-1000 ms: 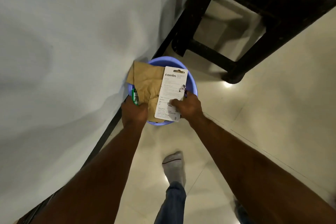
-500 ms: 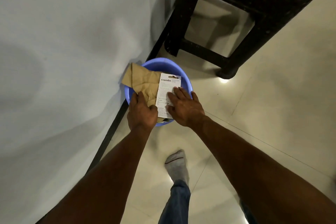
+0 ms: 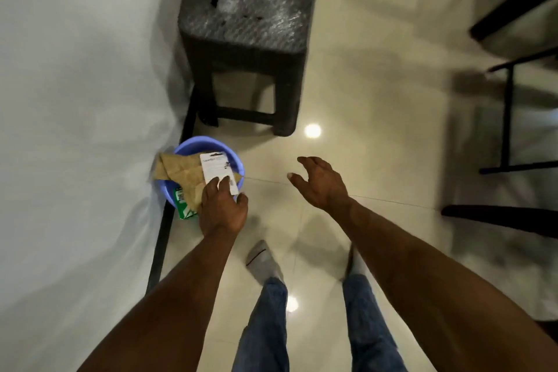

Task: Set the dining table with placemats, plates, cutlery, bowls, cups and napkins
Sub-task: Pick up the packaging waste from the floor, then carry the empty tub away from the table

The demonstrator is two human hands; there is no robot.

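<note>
Your left hand [image 3: 222, 208]: grips the near rim of the blue bowl [image 3: 193, 144], fingers lying over the white card [image 3: 218, 170], thumb curled at the rim's right side
Your right hand [image 3: 321, 183]: free in the air to the right of the bowl, fingers loosely spread, holding nothing
White tablecloth [image 3: 75, 130]: fills the left of the view, hanging to the floor
Dark woven stool [image 3: 247, 36]: stands beyond the bowl; its seat is torn at the far edge
Blue bowl: just beside the cloth's edge, above the tiled floor [image 3: 377, 100]
Brown paper [image 3: 181, 174]: crumpled across the bowl, overhanging its left rim
White card: lies on the brown paper
Green packet [image 3: 182, 205]: pokes out under the paper at the near rim
</note>
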